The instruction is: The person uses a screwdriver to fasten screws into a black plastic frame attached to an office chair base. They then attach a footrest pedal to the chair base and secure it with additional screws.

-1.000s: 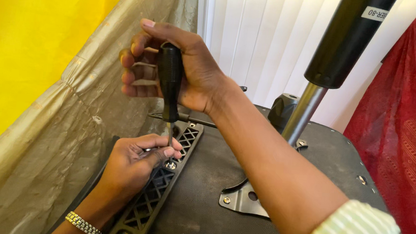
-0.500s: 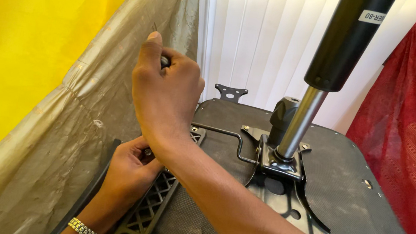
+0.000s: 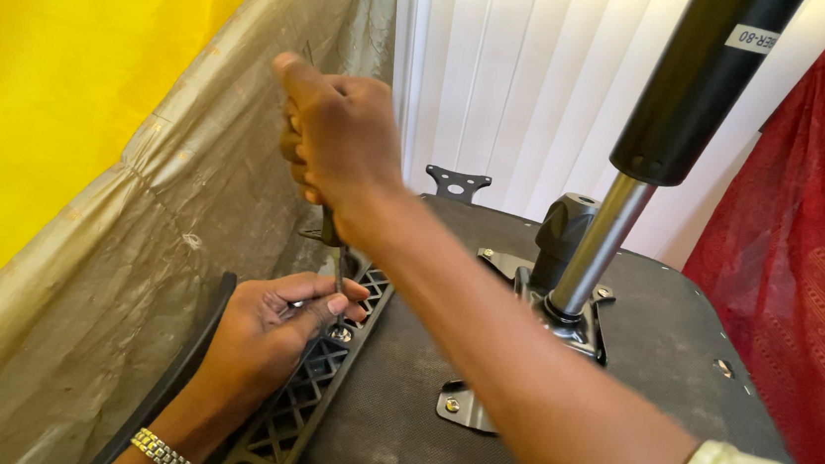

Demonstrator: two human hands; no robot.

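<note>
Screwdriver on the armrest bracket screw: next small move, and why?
Probably keep turning the screwdriver with downward pressure. Its tip sits on the screw in the black lattice bracket. The right hand wraps the handle from above, and the left hand pinches the shaft near the tip to steady it. Whether the screw is fully seated cannot be told.
</note>
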